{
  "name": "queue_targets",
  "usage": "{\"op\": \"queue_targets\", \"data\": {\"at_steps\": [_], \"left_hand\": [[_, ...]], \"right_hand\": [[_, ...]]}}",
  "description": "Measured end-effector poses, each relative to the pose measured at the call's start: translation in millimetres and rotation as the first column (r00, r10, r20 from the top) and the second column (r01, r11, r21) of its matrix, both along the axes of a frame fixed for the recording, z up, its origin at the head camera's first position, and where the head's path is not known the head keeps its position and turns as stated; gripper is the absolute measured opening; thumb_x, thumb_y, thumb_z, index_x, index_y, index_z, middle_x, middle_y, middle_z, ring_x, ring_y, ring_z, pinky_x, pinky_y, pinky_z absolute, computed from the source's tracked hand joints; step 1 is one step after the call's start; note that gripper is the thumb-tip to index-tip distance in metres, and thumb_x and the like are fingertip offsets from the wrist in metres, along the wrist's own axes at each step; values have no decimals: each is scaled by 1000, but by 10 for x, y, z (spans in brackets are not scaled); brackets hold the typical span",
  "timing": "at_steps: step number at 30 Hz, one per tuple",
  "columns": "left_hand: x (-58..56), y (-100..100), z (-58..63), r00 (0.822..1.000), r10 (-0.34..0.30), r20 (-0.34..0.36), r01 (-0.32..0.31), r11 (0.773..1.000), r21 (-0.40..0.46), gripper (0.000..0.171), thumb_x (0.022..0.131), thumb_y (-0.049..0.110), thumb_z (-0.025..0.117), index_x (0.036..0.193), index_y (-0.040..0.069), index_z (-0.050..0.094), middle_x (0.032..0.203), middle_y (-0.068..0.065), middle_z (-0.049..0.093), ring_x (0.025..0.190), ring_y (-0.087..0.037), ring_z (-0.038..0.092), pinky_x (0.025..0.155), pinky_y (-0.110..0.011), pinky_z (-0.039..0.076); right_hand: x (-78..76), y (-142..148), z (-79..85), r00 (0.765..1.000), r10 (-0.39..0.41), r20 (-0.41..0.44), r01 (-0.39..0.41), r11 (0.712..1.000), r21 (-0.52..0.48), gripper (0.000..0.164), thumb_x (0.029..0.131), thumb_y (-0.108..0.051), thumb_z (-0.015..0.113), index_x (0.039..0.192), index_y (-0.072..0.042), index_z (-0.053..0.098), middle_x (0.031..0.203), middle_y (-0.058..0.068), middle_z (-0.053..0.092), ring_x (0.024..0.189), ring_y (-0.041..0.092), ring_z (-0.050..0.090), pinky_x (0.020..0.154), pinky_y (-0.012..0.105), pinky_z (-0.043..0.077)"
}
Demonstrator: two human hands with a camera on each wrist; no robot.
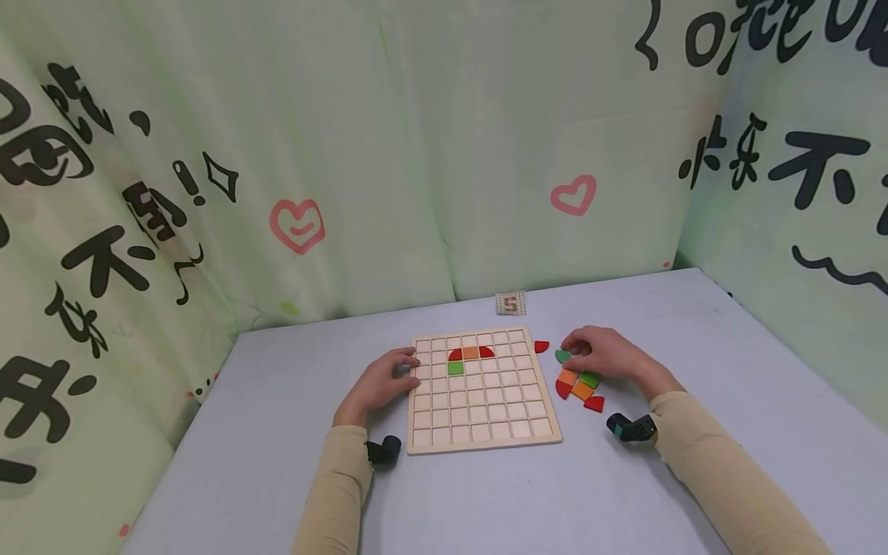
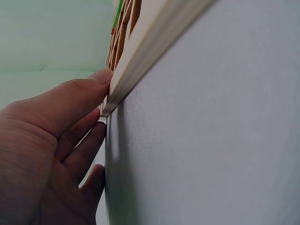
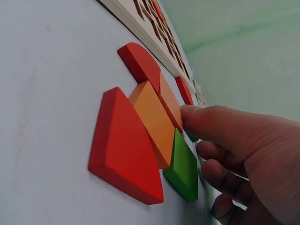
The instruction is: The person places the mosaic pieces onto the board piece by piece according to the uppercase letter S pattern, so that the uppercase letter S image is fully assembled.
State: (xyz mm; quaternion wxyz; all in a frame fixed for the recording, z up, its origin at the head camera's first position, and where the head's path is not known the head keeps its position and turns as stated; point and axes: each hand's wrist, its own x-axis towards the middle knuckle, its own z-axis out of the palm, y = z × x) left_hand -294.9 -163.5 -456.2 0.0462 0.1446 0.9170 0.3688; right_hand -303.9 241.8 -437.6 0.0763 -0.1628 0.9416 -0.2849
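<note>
My left hand (image 1: 380, 383) rests at the left edge of a wooden grid board (image 1: 483, 445), its thumb touching the rim in the left wrist view. In the board's upper rows sit an orange square (image 1: 471, 353) between two red rounded pieces, and a light green square (image 1: 455, 368). Right of the board, my right hand (image 1: 605, 353) pinches a dark green rounded piece (image 1: 562, 356) between thumb and fingers, low over the table. Close under this hand lie orange squares (image 3: 152, 122), a light green square (image 3: 184, 171) and a red quarter-round piece (image 3: 126, 154).
Another red piece (image 1: 541, 347) lies by the board's upper right side. A small patterned card (image 1: 510, 303) is on the white table (image 1: 277, 462) beyond the board. Pale green curtains (image 1: 416, 154) with dark writing stand behind and at both sides.
</note>
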Motion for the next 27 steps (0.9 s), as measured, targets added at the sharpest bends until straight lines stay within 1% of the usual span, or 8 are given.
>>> {"op": "queue_targets", "data": {"at_steps": [3, 6, 11, 16, 19, 23, 27], "left_hand": [[-3, 0, -13, 1000, 9, 15, -9, 1000, -1, 31, 88, 14, 73, 116, 5, 67, 147, -8, 48, 141, -30, 36, 115, -47, 29], [-6, 2, -16, 1000, 16, 24, -16, 1000, -1, 31, 88, 15, 73, 117, 6, 67, 147, -6, 47, 141, -28, 35, 115, -46, 28], [-8, 1, -9, 1000, 5, 5, -5, 1000, -7, 30, 88, 14, 73, 116, 6, 67, 147, -8, 48, 140, -30, 36, 114, -47, 30], [-6, 3, 0, 1000, 3, 1, -3, 1000, -10, 31, 88, 14, 73, 117, 5, 67, 147, -8, 48, 140, -30, 36, 114, -47, 30], [-5, 5, -1, 1000, 8, -2, -8, 1000, -9, 31, 88, 14, 73, 116, 5, 67, 146, -8, 48, 140, -31, 36, 114, -48, 30], [3, 6, -2, 1000, 10, -7, -10, 1000, -1, 30, 88, 13, 73, 115, 5, 67, 146, -9, 49, 140, -31, 37, 114, -48, 30], [9, 3, 7, 1000, 6, -11, -6, 1000, 1, 29, 88, 13, 73, 115, 5, 67, 146, -9, 49, 139, -31, 37, 114, -48, 30]], "right_hand": [[12, -2, 1, 1000, 15, -19, -15, 1000, -6, 36, 89, -20, 72, 118, 1, 65, 107, 12, 63, 93, 25, 54, 84, 40, 52], [15, -12, 8, 1000, 23, -17, -23, 1000, -13, 35, 89, -17, 70, 119, 2, 65, 110, 14, 64, 94, 25, 55, 85, 42, 53], [5, -89, 36, 1000, 16, -11, -16, 1000, -11, 35, 89, -17, 70, 119, 0, 66, 108, 10, 65, 92, 22, 55, 82, 37, 53], [9, -264, 88, 999, 40, -12, -41, 999, -32, 32, 89, -14, 70, 118, -2, 67, 106, 7, 65, 88, 21, 56, 76, 32, 53], [12, -395, 98, 997, 73, -17, -74, 996, -46, 31, 88, -14, 71, 117, -3, 67, 107, 6, 66, 91, 20, 58, 80, 34, 54], [1, -571, 89, 989, 139, -40, -141, 988, -58, 29, 88, -14, 71, 115, -4, 68, 106, 3, 66, 92, 19, 59, 84, 38, 53], [-17, -777, 88, 978, 201, -50, -203, 978, -51, 26, 88, -15, 71, 113, -6, 70, 105, 1, 66, 89, 16, 58, 83, 35, 52]]}}
